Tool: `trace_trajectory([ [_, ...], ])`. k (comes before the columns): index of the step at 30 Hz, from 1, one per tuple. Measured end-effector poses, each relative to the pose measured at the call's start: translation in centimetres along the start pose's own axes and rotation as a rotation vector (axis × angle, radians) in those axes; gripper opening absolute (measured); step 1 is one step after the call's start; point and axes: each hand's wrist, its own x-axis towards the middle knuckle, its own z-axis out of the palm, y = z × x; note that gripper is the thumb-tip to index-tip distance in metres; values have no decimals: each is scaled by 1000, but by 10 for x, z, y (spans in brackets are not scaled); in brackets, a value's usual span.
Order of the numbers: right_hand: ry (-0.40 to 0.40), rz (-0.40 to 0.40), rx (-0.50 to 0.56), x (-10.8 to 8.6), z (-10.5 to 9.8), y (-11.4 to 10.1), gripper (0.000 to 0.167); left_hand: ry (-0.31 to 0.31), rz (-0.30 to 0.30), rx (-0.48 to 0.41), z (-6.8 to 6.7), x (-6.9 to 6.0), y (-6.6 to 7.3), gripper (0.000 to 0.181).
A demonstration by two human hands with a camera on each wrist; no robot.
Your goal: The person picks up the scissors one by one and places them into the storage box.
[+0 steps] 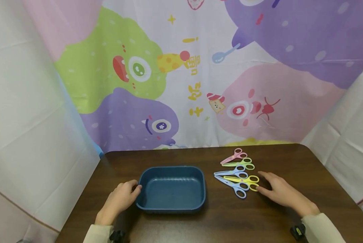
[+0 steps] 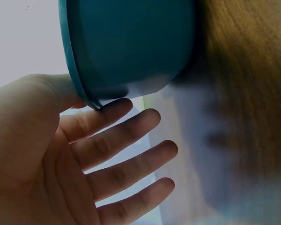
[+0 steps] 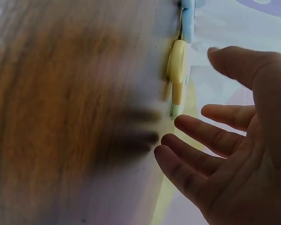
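A dark blue rectangular tray (image 1: 173,210) rests on the table, its inside bare. At its left side, my left hand (image 1: 118,199) holds the rim between thumb and index finger; in the left wrist view the other fingers of the hand (image 2: 84,150) are spread below the tray wall (image 2: 126,47). Right of the tray lie pink scissors (image 1: 234,156), green scissors (image 1: 244,163), yellow scissors (image 1: 251,179) and two light blue pairs, one the lower scissors (image 1: 237,186). Beside the yellow handles, my right hand (image 1: 282,192) is open and holds nothing; the right wrist view shows its fingers apart from the yellow handle (image 3: 177,61).
The dark brown wooden table (image 1: 230,222) has its back edge against a hanging cloth (image 1: 196,131) printed with cartoon figures. White cloth hangs at both sides. Brown table surface lies between the tray and the scissors and along the front.
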Motion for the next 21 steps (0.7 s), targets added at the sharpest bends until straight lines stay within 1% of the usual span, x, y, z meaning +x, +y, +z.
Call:
trace_trajectory([
  [4, 0, -5, 6, 3, 3, 2, 53, -10, 1, -15, 0, 0, -1, 17],
  [10, 7, -34, 13, 8, 10, 2, 39, -6, -7, -12, 0, 0, -5, 27],
  [21, 42, -59, -27, 10, 12, 0, 25, -10, -1, -19, 0, 2, -3, 27],
])
